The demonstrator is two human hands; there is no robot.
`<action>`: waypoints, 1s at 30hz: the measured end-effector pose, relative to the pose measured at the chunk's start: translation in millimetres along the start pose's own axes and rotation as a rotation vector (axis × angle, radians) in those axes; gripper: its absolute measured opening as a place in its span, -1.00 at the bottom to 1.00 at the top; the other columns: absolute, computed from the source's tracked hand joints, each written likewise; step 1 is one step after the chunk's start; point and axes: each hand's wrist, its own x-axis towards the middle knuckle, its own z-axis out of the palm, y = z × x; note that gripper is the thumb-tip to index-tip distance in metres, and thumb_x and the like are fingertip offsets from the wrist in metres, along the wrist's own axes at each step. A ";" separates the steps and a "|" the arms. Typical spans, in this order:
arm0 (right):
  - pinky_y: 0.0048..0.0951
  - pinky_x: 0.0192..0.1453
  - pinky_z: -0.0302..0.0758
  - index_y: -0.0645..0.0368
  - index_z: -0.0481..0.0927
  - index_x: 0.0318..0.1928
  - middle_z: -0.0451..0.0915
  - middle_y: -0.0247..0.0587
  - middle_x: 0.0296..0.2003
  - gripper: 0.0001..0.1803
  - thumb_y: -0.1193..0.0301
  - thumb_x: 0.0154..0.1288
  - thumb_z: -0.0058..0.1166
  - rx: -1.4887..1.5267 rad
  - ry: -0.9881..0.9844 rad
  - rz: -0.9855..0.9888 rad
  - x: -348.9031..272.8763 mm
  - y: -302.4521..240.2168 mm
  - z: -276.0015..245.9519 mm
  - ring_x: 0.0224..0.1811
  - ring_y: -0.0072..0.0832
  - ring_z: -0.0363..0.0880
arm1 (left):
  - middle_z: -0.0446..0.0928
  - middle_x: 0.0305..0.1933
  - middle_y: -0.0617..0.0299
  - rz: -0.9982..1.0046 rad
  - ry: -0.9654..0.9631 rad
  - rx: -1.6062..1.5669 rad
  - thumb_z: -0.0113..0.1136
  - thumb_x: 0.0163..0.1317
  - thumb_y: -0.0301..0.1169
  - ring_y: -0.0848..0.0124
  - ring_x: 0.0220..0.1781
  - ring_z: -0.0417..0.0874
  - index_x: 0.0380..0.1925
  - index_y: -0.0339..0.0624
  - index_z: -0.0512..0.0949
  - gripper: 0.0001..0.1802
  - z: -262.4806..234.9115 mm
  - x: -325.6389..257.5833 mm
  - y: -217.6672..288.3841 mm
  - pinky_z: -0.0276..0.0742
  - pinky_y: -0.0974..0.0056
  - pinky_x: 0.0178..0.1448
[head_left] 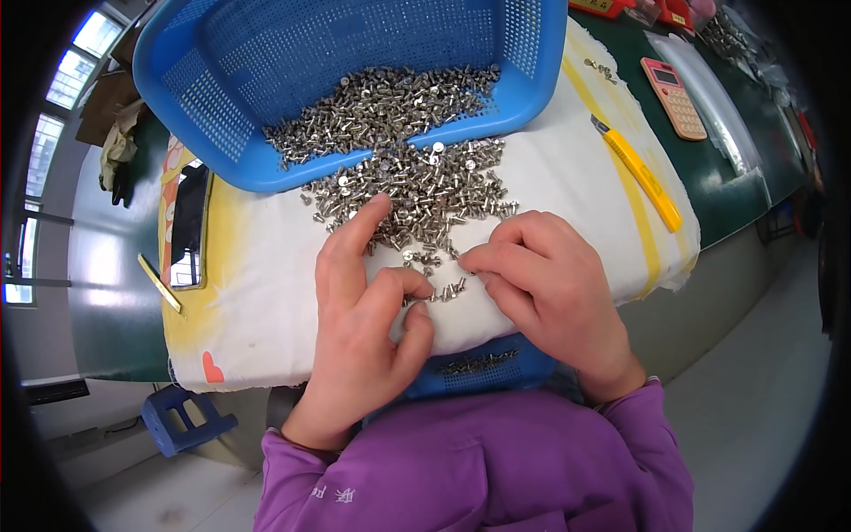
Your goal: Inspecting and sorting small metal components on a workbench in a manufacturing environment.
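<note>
Two bare hands pick through a spill of small metal rivets on a white cloth.

Nearest the purple sleeves, a small blue basket [483,368] sits at the table's edge under the wrists, a few rivets in it. Above it the left hand [368,328] lies on the cloth [257,266], forefinger stretched into the rivets [417,191], thumb and middle finger curled round one or two; whether it truly grips any I cannot tell. The right hand [545,275] is curled, fingertips pinched at loose pieces beside the left. These few lie flat, shafts roughly left to right; farther off the heap points every way. Beyond it, a big blue basket [355,80] tilts open toward the hands. A nudge could roll loose rivets off the near edge, and the tilted basket might slide more down onto the fingers.
</note>
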 end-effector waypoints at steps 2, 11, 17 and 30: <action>-0.29 -0.14 0.54 0.08 0.76 -0.19 0.57 -0.28 -0.29 -0.74 0.62 0.08 0.29 0.008 -0.010 -0.001 -0.1 1.8 -2.2 -0.21 -0.28 0.60 | 0.25 0.52 -0.26 0.003 -0.001 0.009 0.29 0.01 -0.60 -0.23 0.49 0.30 -0.30 -0.18 0.58 -0.79 0.2 0.1 -0.1 0.21 -0.15 0.53; -0.28 -0.12 0.54 0.08 0.75 -0.19 0.59 -0.30 -0.29 -0.75 0.59 0.08 0.31 0.053 -0.074 -0.039 -1.6 2.7 -3.4 -0.20 -0.28 0.61 | 0.26 0.52 -0.25 0.018 0.016 0.018 0.29 0.01 -0.60 -0.24 0.49 0.30 -0.31 -0.18 0.57 -0.79 2.1 -0.5 0.2 0.20 -0.17 0.53; -0.23 -0.11 0.51 0.10 0.69 -0.17 0.56 -0.29 -0.27 -0.75 0.61 0.11 0.23 0.076 -0.114 -0.083 0.6 -2.1 -0.3 -0.22 -0.24 0.56 | 0.26 0.52 -0.25 0.018 0.024 0.025 0.28 0.01 -0.62 -0.25 0.48 0.30 -0.32 -0.20 0.57 -0.80 2.9 -0.7 0.1 0.22 -0.17 0.52; -0.22 -0.11 0.51 0.11 0.66 -0.24 0.54 -0.26 -0.28 -0.79 0.64 0.10 0.18 0.095 -0.087 -0.088 2.0 -0.2 0.6 -0.23 -0.21 0.55 | 0.27 0.51 -0.27 0.025 0.038 0.041 0.23 -0.01 -0.67 -0.25 0.49 0.31 -0.36 -0.23 0.56 -0.81 3.3 -0.2 -0.5 0.22 -0.15 0.52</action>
